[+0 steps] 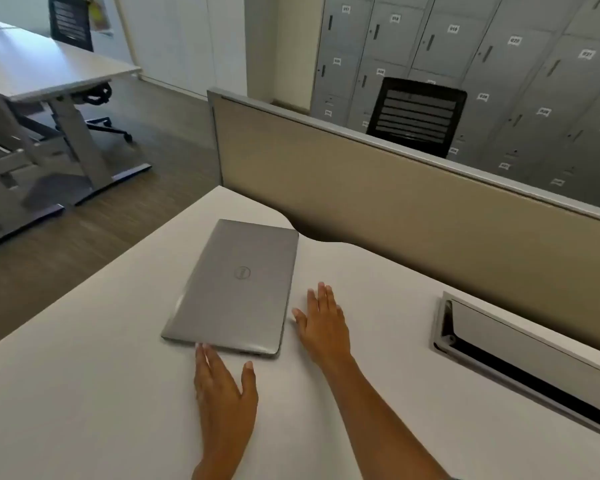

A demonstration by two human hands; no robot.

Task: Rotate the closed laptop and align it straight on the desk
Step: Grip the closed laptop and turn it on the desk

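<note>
A closed silver laptop (236,289) lies flat on the white desk (84,393), near the desk's left edge, its short side toward me. My left hand (224,386) is open, palm down, and its fingertips touch the laptop's near edge. My right hand (321,323) is open with fingers spread, resting on the desk just beside the laptop's right edge, thumb close to it. Neither hand grips the laptop.
A beige partition (378,202) runs along the desk's far side. An open cable tray slot (520,355) is set into the desk at the right. The desk's left edge drops to the floor. Another desk (49,71), chairs and grey lockers (499,64) stand beyond.
</note>
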